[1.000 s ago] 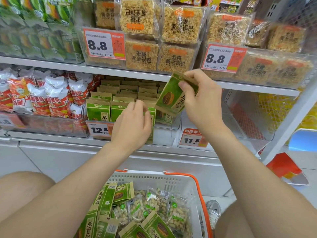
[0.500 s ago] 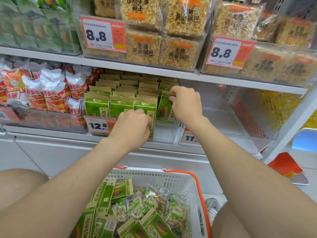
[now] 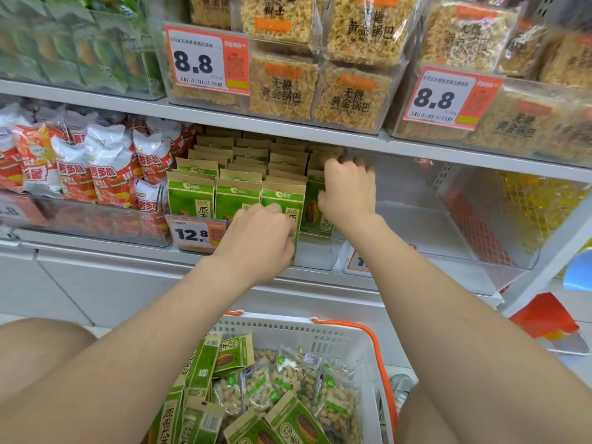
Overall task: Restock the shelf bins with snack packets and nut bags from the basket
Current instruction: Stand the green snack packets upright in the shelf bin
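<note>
The right hand [image 3: 349, 190] pinches, with curled fingers and thumb, the top of a green and brown paper seed packet [image 3: 312, 208], which stands upright at the right end of the clear plastic shelf bin [image 3: 317, 254]. The left hand [image 3: 259, 238] lies curled against the neighbouring front packet [image 3: 282, 197], fingertips hidden, so its grip cannot be told. Below, a white plastic basket with orange handle [image 3: 288, 326] holds clear nut bags [image 3: 336, 402].
</note>
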`<state>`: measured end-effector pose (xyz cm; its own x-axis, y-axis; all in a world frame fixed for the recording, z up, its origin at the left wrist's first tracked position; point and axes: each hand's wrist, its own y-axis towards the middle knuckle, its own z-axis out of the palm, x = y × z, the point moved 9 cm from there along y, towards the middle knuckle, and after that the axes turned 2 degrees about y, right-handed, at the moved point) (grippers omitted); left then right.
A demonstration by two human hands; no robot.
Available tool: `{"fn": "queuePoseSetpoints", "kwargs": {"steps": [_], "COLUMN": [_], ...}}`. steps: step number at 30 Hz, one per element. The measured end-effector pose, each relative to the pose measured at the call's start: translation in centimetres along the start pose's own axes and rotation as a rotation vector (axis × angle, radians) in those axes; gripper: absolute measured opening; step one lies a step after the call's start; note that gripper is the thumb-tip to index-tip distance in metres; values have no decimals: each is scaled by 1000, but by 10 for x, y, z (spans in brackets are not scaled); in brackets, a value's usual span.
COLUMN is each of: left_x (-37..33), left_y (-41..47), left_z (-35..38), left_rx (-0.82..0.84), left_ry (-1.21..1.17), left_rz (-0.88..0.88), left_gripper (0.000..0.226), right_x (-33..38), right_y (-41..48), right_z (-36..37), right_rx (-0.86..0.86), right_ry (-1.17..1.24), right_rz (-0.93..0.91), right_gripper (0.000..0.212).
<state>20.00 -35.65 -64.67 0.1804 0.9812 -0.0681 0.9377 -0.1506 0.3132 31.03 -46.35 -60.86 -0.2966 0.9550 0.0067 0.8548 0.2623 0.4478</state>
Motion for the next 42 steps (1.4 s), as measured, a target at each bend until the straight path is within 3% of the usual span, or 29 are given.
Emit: {"fn": "queuePoseSetpoints", "kwargs": {"steps": [9,15,17,20,24,26,30,35,38,42], "left_x": [-1,-4,-2,-6,-21,-31,-57,-93,-106,-117], "left_y": [-13,-26,-34,-57,-100,-121,-167,-223,-246,-255], "left_z": [3,6,25,74,146,174,216,244,263,272], "left_rx": [51,74,211,533,947,1065,1243,1305,1239,1100], "left_ry": [-14,-11,0,74,146,160,145,157,266,348], "left_rz": [9,9,-16,1,116,186,290,443,582,724], "left_gripper": [32,13,13,20,20,11,25,54,77,77], "right_x": [-6,9,25,44,51,49,48,49,53,58], "right_y": [-25,-57,-75,-106,-152,-174,-203,-215,-212,-206], "right_z": [-17,-37,-41,-26,21,43,63,68,67,60], "right_rx": [-56,-38,32,266,588,723,902,1003,1009,984], "right_ry": [-13,65,126,182,30,-54,-134,-135,-122,-89], "right_rz": [-23,-90,-168,-240,-305,-345,-372,-384,-395,-400], "right_gripper": [42,31,24,15,13,18,21,18,15,12]}}
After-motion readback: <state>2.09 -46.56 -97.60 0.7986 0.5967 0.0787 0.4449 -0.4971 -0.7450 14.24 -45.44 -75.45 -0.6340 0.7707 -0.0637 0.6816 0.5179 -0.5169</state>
